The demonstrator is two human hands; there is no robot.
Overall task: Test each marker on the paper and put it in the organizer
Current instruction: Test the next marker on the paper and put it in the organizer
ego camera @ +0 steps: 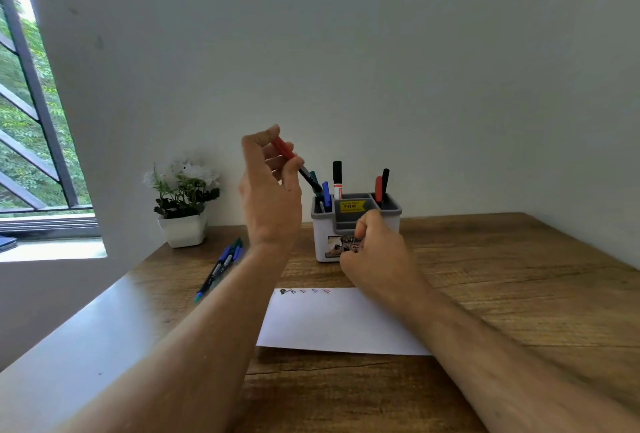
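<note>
a person's left hand pinches a red-capped marker, raised and tilted, its dark end over the left compartment of the white and grey organizer. the right hand grips the organizer's front. marked paper lies on the wooden table; more markers lie to the left.

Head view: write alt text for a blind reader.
A left hand lowers a red-capped marker into a desk organizer that the right hand steadies, behind paper bearing test marks.
</note>
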